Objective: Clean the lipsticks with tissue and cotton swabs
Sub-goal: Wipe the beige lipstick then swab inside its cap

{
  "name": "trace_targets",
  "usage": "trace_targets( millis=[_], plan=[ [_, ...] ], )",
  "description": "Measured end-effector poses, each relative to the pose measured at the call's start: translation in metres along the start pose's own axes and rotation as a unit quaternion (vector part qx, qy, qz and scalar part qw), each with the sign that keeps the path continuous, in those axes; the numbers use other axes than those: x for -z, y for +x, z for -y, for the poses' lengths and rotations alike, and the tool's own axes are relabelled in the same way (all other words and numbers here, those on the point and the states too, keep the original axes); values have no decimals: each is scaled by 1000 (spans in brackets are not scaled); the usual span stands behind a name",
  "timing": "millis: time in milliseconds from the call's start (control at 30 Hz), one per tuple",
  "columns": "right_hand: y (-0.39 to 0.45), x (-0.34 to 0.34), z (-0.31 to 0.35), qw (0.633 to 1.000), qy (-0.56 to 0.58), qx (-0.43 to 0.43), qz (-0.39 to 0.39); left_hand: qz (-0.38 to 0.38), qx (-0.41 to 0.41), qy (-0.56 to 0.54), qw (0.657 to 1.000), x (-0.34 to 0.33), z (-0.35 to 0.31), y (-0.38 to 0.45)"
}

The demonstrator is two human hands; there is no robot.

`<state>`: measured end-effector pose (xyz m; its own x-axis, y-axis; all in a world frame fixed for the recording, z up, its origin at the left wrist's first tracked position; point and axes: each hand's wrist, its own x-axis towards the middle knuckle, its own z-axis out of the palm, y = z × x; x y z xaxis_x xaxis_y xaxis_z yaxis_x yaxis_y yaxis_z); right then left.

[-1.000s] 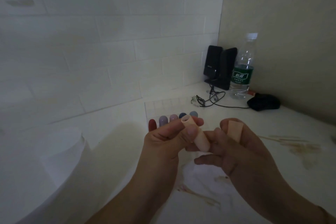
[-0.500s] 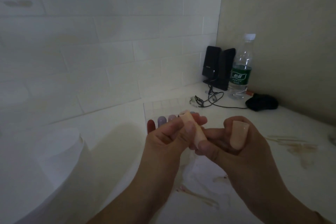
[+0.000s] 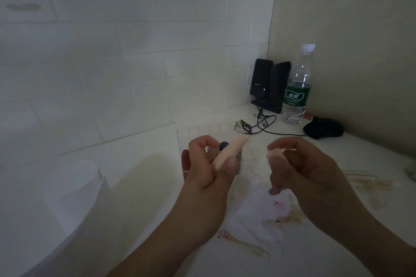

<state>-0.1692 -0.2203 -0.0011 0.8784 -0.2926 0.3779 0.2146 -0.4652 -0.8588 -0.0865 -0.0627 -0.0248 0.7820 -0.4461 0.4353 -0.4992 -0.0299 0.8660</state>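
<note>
My left hand [image 3: 209,173] holds a pale pink lipstick tube [image 3: 227,152], tilted with its far end up and to the right. My right hand [image 3: 301,171] pinches the matching pink cap [image 3: 275,154], a short gap to the right of the tube. Behind my left hand stands a clear organizer [image 3: 202,130] with lipsticks in it; a red one [image 3: 185,159] and a dark blue one [image 3: 224,145] show. A stained white tissue [image 3: 258,216] lies on the counter below my hands. A used cotton swab [image 3: 243,244] lies at its near edge.
A large roll of white tissue [image 3: 67,204] stands at the left. In the far corner are two black speakers [image 3: 267,84] with a cable [image 3: 263,123], a water bottle [image 3: 297,87] and a black mouse [image 3: 323,129]. More used swabs [image 3: 364,175] lie at the right.
My hands have drawn apart. The cap has come away to the right, and the tube has tilted over so its far end points right.
</note>
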Motion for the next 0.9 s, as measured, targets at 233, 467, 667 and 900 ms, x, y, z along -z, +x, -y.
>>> trace_targets(
  millis=[233,467,667,900],
  plan=[
    [0,6,0,995,-17,49,-83,29,-39,-46,998,1,-4,1],
    [-3,3,2,997,4,54,-61,27,-40,-36,998,-3,-5,-2],
    [-7,-2,4,998,18,58,-28,69,-27,-4,997,-3,-3,-7],
    [-8,-8,2,997,52,41,-44,57,-26,-45,997,-6,10,-9]
  ],
)
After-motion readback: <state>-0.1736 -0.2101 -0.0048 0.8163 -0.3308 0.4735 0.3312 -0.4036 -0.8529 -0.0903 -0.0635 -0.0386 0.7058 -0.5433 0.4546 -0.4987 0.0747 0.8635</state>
